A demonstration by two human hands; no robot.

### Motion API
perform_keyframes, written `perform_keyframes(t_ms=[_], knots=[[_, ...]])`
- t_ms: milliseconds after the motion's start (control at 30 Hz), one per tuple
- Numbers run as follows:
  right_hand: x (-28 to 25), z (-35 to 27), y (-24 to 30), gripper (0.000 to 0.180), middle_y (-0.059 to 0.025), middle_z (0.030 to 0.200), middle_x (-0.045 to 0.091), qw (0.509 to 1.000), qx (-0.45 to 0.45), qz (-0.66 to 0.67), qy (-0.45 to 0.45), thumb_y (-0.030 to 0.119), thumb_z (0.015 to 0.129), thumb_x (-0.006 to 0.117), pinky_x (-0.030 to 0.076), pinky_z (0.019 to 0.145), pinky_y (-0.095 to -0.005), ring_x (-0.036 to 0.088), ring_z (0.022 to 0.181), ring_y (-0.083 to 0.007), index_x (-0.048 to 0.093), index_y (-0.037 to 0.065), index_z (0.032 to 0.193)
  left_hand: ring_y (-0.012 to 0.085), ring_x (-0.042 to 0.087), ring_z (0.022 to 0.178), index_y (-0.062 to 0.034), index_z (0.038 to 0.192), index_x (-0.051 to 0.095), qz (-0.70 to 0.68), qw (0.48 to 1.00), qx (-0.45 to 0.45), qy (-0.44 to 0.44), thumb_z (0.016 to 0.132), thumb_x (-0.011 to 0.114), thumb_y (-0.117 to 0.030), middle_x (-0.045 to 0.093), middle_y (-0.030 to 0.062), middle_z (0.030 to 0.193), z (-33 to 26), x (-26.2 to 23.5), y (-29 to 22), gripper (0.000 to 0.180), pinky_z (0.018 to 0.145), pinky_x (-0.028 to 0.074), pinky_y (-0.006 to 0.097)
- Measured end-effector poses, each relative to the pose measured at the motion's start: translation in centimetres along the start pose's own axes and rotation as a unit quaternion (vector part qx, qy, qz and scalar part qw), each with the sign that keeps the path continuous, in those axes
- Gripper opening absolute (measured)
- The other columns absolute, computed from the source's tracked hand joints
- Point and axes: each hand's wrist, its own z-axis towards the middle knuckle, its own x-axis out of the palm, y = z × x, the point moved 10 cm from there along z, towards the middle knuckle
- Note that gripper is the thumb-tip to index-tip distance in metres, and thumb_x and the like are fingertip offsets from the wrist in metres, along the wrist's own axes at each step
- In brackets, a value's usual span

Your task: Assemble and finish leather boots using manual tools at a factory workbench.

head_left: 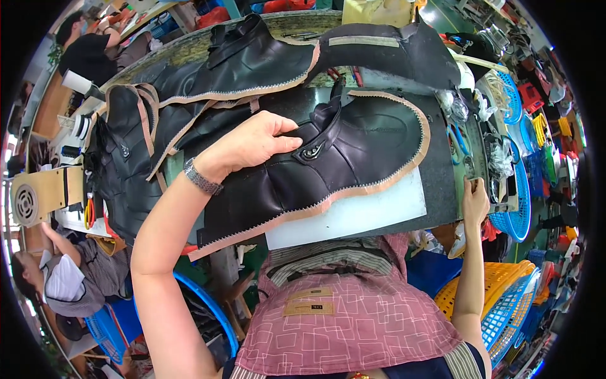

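At the far left we saw a co-worker (66, 278) in a grey top bent over beside the counter (442, 183), with a small beige fan box (39, 196) just above them. Next came a heap of black leather pieces (123, 170) with tan zigzag-cut edges, spilling over the counter's left end. Our left hand (249, 145), a metal watch (202, 178) on its wrist, lay on the nearest black leather piece (353, 158); thumb and fingers were closed in a pinch on a raised fold by a small metal buckle (311, 151). That piece rested in the middle of the counter, partly over a white cutting sheet (366, 211), its tan border curving round to the right. Below it hung our pink patterned apron (341, 322). Farther right, our right hand (475, 201) rested at the counter's right edge, fingers curled over something small; we could not tell what. Blue baskets (514, 215) and a yellow basket (486, 284) stood beyond.
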Motion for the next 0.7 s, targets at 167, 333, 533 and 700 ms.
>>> perform_keyframes(t_ms=[167,333,533,700], knots=[[0.7,0.2,-0.1,0.029,-0.0146,0.095,0.065,0.999,-0.019,-0.022,-0.031,0.032,0.086,0.058,0.046,0.072,-0.0429,0.061,0.085,-0.0355,0.056,0.008,0.103,0.0027,0.047,0.071,0.0026,0.09,0.064,0.04,0.999,-0.001,0.006,0.089,0.058,-0.011,0.061,-0.0044,0.078,-0.4,-0.6,0.1,0.014,0.067,0.043,0.022],[1.3,0.0,0.6,0.029,-0.015,0.093,0.065,0.999,-0.03,-0.032,-0.022,0.031,0.085,0.06,0.046,0.07,-0.0435,0.062,0.083,-0.0355,0.057,0.008,0.102,0.0011,0.046,0.073,0.0006,0.088,0.063,-0.032,0.999,-0.031,0.013,0.089,0.061,-0.012,0.057,-0.0081,0.08,0.0,-1.1,1.3,0.013,0.069,0.042,0.021],[4.8,1.3,-0.2,0.029,-0.0199,0.103,0.06,0.997,-0.073,0.014,0.029,0.019,0.083,0.06,0.046,0.078,-0.0436,0.058,0.094,-0.0392,0.055,0.005,0.108,0.0279,0.061,0.07,-0.0015,0.087,0.061,0.382,0.917,0.076,-0.091,0.074,0.069,-0.02,0.063,0.0165,0.079,-2.9,0.5,-4.4,0.024,0.062,0.047,0.037],[7.8,4.0,-8.3,0.046,-0.0168,0.125,0.054,0.989,-0.12,0.082,0.005,0.003,0.086,0.053,0.039,0.098,-0.0338,0.052,0.114,-0.0299,0.044,0.002,0.132,0.017,0.056,0.066,-0.0114,0.06,0.053,0.534,0.653,0.492,-0.214,0.063,0.06,-0.017,0.052,0.0002,0.061,-9.8,7.4,-13.7,0.009,0.053,0.045,0.03]])
